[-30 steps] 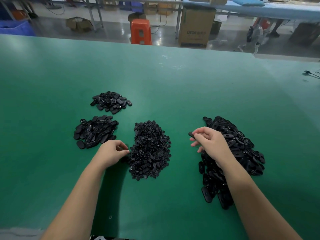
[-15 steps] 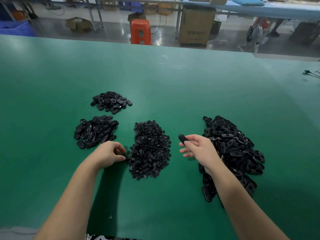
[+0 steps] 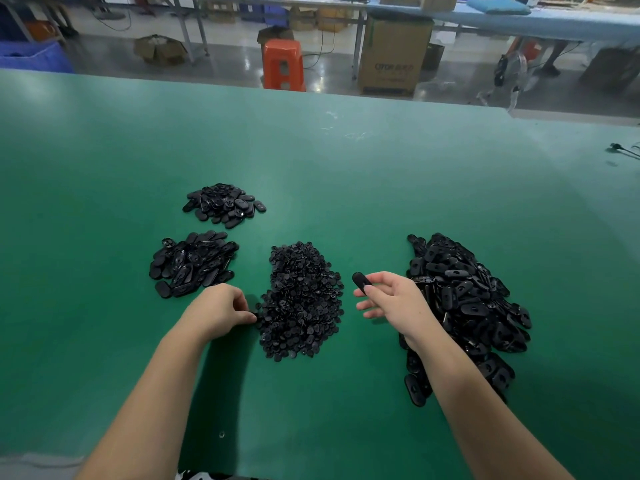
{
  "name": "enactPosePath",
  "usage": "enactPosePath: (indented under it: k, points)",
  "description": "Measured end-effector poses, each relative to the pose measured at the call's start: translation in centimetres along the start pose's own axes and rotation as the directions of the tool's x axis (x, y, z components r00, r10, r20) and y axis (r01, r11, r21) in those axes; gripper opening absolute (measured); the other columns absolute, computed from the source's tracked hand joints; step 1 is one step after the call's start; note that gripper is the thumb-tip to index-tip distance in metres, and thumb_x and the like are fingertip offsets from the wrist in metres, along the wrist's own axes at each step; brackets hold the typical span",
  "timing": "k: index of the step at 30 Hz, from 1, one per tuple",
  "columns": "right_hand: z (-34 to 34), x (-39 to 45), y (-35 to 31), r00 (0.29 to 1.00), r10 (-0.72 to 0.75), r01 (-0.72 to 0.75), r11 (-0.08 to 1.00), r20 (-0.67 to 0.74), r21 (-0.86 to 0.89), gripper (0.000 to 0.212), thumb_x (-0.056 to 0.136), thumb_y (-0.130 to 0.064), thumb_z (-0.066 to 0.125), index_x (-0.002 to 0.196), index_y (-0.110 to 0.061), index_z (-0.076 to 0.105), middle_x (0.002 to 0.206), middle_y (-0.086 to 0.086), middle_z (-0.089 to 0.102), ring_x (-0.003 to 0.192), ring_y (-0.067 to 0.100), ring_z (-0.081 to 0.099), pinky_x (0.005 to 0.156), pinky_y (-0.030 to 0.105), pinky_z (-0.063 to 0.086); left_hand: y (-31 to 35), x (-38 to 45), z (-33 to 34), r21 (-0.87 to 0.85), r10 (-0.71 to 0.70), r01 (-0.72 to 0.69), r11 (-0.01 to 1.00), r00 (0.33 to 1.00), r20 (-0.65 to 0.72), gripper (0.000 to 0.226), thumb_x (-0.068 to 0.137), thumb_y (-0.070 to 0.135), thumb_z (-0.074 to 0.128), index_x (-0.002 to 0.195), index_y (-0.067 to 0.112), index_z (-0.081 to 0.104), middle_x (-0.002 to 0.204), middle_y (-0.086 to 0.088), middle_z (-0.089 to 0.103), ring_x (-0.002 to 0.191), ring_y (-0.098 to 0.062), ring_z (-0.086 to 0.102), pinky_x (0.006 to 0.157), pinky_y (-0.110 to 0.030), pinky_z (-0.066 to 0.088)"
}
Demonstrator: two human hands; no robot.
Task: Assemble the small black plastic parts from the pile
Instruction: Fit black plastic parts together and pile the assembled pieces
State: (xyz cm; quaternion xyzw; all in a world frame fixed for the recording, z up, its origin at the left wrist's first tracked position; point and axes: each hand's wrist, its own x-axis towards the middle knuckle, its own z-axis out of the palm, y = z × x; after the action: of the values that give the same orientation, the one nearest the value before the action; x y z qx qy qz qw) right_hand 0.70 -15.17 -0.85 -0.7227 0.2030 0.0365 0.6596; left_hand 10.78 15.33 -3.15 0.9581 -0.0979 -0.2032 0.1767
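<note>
Nearest to us, two bare forearms reach out over the green surface (image 3: 346, 174). We take the middle pile of small round parts (image 3: 302, 299) as our landmark.

Our left hand (image 3: 218, 311) rests at the near-left edge of that pile, its fingers curled in a narrow grip with the fingertips touching the outermost pieces; whether they pinch one we cannot tell, since the parts there are too small and dark.

Our right hand (image 3: 391, 301) hovers just right of the pile, above the surface. Its thumb and forefinger pinch one oval black part (image 3: 362, 282), which sticks out toward the pile, while the other fingers lie loosely spread.

Behind and beneath that wrist, further right of the middle pile, lies a large heap of oval parts (image 3: 464, 306), running from near us up past the hand.

Left of the middle pile and slightly farther sits a smaller heap of oval pieces (image 3: 192, 263). Beyond it, farther and left of the landmark, lies another small heap (image 3: 225, 205).

Past the surface's far edge stand an orange stool (image 3: 283, 64) and a cardboard box (image 3: 393, 53) on the floor.
</note>
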Motion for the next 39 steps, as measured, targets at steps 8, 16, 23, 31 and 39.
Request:
enactPosePath:
  k: [8,16,23,31,39]
  points:
    - [0.3,-0.3,0.0,1.000,0.013,-0.013,1.000,0.002,0.009,0.012,0.100,-0.002,0.056,0.109,-0.006,0.064,0.092,0.008,0.077,0.071,0.017,0.072,0.062,0.027,0.059,-0.7,-0.5,-0.1,-0.051,0.056,-0.055,0.997,0.998,0.025,0.020,0.084,0.038,0.081,0.079,0.024,0.068,0.079,0.006,0.069,0.073,-0.008,0.062,0.061,-0.026,0.046]
    - [1.2,-0.7,-0.4,1.000,0.027,-0.027,0.998,0.003,0.055,0.021,0.100,-0.002,0.056,0.120,0.003,0.060,0.095,0.014,0.075,0.072,0.019,0.072,0.063,0.028,0.061,1.6,-1.0,-0.2,-0.651,0.080,-0.163,0.741,0.985,-0.155,0.012,0.089,0.014,0.077,0.084,0.009,0.068,0.064,-0.006,0.069,0.052,-0.016,0.059,0.050,-0.028,0.050]
    - [1.9,-1.1,-1.1,0.998,0.038,-0.045,0.985,0.042,0.167,0.021,0.099,0.002,0.055,0.120,0.000,0.059,0.096,0.015,0.075,0.072,0.020,0.073,0.065,0.028,0.061,7.7,-1.1,1.7,-0.925,0.104,-0.144,0.352,0.988,-0.115,0.015,0.090,-0.002,0.069,0.097,0.010,0.077,0.076,-0.008,0.069,0.055,-0.011,0.057,0.054,-0.022,0.051]
    - [2.1,-1.6,-1.7,1.000,0.024,-0.026,0.971,0.012,0.236,0.009,0.100,-0.008,0.059,0.106,-0.002,0.058,0.095,0.015,0.077,0.072,0.025,0.074,0.063,0.031,0.062,12.1,-1.5,3.2,-0.989,0.062,-0.016,0.145,0.998,-0.007,0.010,0.089,-0.006,0.069,0.095,0.002,0.072,0.077,-0.008,0.073,0.052,-0.009,0.058,0.051,-0.021,0.053]
    - [1.9,-1.3,-1.1,0.996,-0.058,0.067,0.990,-0.072,0.124,0.010,0.094,-0.006,0.068,0.103,-0.004,0.069,0.077,0.004,0.064,0.054,0.007,0.056,0.052,0.020,0.051,13.1,-1.7,3.5,-0.995,0.083,0.011,0.100,0.996,0.019,0.012,0.087,-0.003,0.072,0.087,0.008,0.076,0.072,-0.005,0.067,0.053,-0.009,0.058,0.052,-0.021,0.053]
